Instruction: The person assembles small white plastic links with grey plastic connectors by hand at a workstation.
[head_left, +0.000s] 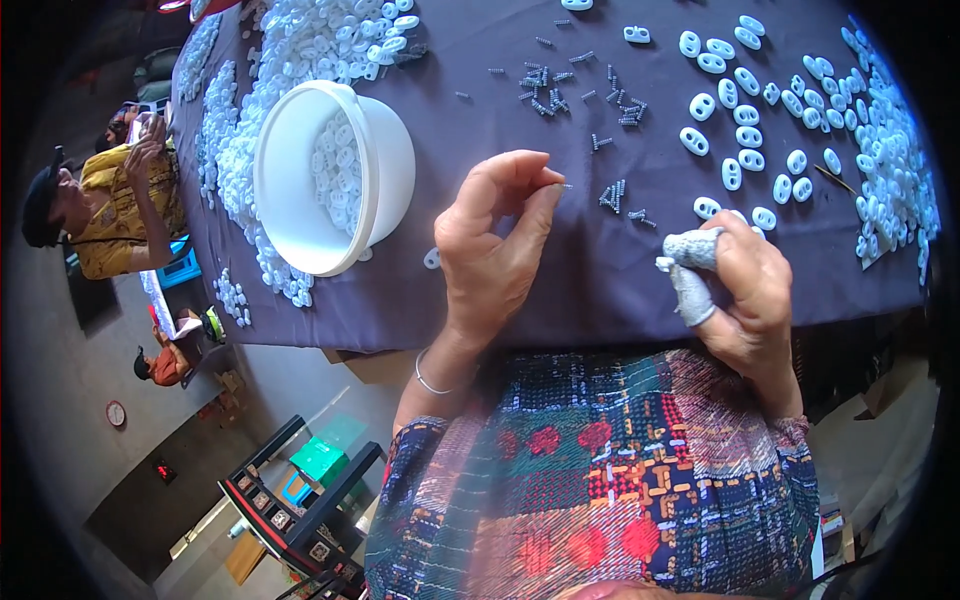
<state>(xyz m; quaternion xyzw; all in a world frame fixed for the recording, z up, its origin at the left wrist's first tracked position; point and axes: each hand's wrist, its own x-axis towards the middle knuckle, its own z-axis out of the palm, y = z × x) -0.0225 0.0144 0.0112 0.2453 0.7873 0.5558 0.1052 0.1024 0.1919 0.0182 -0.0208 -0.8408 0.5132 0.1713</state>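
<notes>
Thumb and forefinger of my left hand (492, 245) are pinched together above the dark tablecloth. A tiny spring (567, 186) appears to stick out from between their tips. My right hand (755, 295) is closed too, with pale wraps on the thumb and forefinger. Between those wrapped tips shows a small white plastic piece (663, 264), mostly hidden. Small metal springs (543, 90) lie in loose clusters beyond my hands. White oval two-hole pieces, like cord locks (694, 142), are scattered beyond my right hand.
A white plastic tub (385, 165) lies tilted at the left, with white pieces inside. White pieces heap around it (235, 190) and at the far right (890, 170). A person in a yellow top (115, 205) is at the left. The table's near edge runs before my lap.
</notes>
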